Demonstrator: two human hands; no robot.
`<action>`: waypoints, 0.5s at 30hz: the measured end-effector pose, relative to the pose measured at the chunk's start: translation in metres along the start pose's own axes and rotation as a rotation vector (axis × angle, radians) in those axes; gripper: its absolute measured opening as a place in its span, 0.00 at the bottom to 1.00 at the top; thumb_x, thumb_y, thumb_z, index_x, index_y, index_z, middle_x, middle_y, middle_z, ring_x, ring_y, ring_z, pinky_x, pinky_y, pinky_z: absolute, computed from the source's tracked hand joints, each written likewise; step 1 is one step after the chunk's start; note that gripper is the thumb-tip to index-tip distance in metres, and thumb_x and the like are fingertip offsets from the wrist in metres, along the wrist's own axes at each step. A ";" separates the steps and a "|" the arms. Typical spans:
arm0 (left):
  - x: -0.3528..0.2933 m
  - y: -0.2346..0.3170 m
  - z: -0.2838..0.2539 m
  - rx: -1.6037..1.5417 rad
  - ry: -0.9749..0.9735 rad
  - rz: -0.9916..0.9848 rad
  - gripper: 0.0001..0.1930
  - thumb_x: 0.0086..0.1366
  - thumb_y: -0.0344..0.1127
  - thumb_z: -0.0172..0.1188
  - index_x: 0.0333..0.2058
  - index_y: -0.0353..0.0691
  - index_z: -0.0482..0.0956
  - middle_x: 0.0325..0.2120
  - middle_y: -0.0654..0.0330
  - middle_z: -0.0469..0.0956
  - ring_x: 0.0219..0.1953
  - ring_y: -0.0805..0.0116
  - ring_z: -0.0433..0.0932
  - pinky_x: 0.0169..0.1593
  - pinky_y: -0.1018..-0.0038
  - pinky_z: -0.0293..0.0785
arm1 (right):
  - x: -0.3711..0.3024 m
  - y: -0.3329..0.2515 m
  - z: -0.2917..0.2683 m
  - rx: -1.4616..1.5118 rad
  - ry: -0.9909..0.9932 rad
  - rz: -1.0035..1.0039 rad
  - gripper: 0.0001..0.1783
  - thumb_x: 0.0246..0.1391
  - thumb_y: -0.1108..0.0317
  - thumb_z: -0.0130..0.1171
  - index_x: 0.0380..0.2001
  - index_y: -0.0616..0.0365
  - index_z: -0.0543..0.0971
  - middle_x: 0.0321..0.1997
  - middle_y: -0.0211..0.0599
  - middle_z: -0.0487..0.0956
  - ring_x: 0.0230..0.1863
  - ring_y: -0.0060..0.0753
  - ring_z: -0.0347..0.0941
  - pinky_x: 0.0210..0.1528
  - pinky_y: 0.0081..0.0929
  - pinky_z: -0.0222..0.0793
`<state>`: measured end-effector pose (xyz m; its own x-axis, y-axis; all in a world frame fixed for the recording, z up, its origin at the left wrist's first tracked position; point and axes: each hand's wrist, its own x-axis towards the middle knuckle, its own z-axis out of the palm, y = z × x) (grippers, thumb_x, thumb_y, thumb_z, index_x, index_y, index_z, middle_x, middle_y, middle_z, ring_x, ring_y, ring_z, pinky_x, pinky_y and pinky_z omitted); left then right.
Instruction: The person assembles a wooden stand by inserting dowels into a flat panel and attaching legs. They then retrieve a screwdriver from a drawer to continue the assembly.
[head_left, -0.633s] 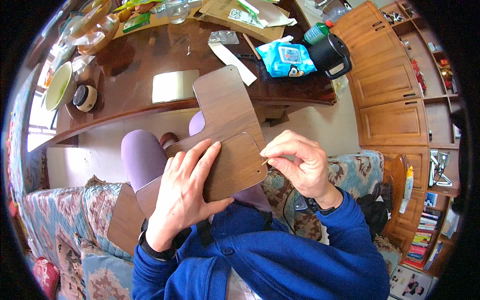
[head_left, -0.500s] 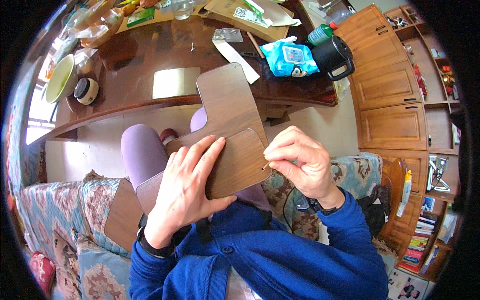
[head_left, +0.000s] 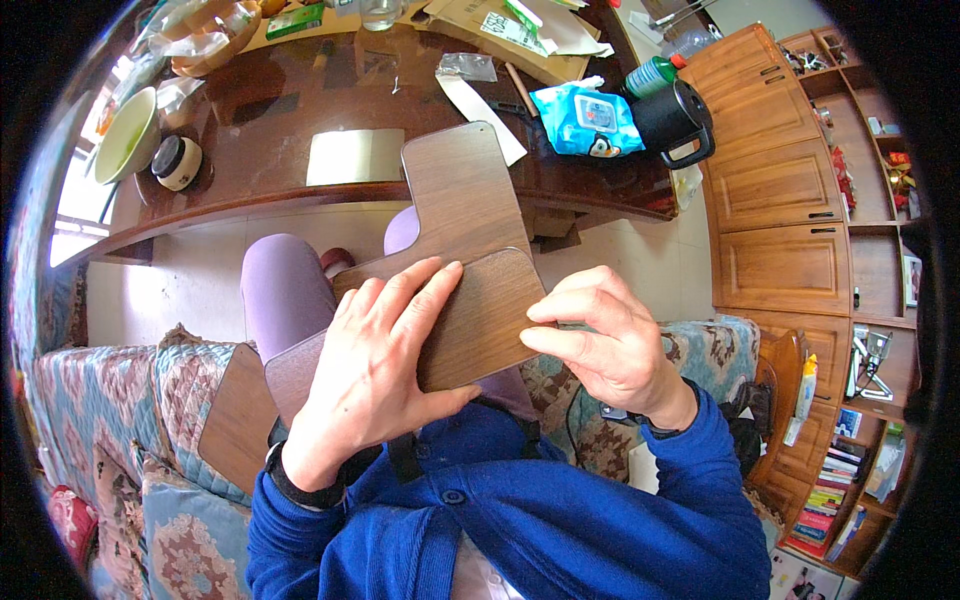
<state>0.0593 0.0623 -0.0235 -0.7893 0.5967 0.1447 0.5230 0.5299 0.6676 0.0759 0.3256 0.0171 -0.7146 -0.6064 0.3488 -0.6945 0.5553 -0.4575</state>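
Note:
Two brown wood-grain boards lie one over the other across my lap. The lower board (head_left: 455, 175) is larger and stepped, with rounded corners and a small hole near its far end. On top sits a smaller rounded board (head_left: 490, 310). My left hand (head_left: 365, 365) holds the stack, its fingers spread over the top and its thumb along the near edge. My right hand (head_left: 610, 345) is at the upper board's right corner, thumb and index finger in a loose pinch. Whatever they hold is too small or hidden to make out; the corner's hole is covered too.
Another brown board (head_left: 238, 420) leans on the patterned sofa (head_left: 110, 385) to my left. Ahead stands a dark glossy table (head_left: 250, 150) with a blue wipes pack (head_left: 585, 120), a black kettle (head_left: 675, 125), a lidded jar (head_left: 177, 163) and a bowl (head_left: 128, 135). Wooden cabinets (head_left: 780, 190) stand at right.
My right thumb and index finger have parted slightly and now cover the corner hole. The small thin piece seen between them before no longer shows. My left hand stays on the boards.

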 end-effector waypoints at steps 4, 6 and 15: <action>-0.001 -0.001 0.000 -0.033 0.019 -0.049 0.54 0.39 0.48 0.79 0.65 0.32 0.66 0.61 0.44 0.70 0.59 0.44 0.71 0.64 0.56 0.66 | -0.001 0.000 0.000 0.000 -0.019 0.063 0.19 0.43 0.76 0.68 0.43 0.59 0.83 0.57 0.44 0.77 0.55 0.50 0.74 0.54 0.41 0.74; -0.003 -0.001 0.000 -0.042 0.036 -0.054 0.54 0.38 0.47 0.79 0.65 0.32 0.66 0.62 0.43 0.70 0.61 0.44 0.71 0.65 0.56 0.66 | -0.005 0.000 0.000 0.068 0.003 0.076 0.21 0.47 0.75 0.69 0.48 0.58 0.83 0.63 0.49 0.74 0.59 0.54 0.72 0.58 0.41 0.73; -0.012 -0.001 0.000 -0.239 0.057 -0.051 0.54 0.44 0.49 0.78 0.67 0.31 0.64 0.62 0.41 0.69 0.64 0.43 0.69 0.67 0.55 0.64 | -0.026 -0.014 0.042 0.823 0.357 0.541 0.31 0.53 0.64 0.74 0.57 0.65 0.77 0.48 0.40 0.83 0.49 0.33 0.79 0.51 0.30 0.74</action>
<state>0.0687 0.0545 -0.0256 -0.8328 0.5348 0.1429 0.3969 0.3969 0.8276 0.1080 0.3097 -0.0196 -0.9891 -0.1151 0.0913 -0.0989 0.0623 -0.9931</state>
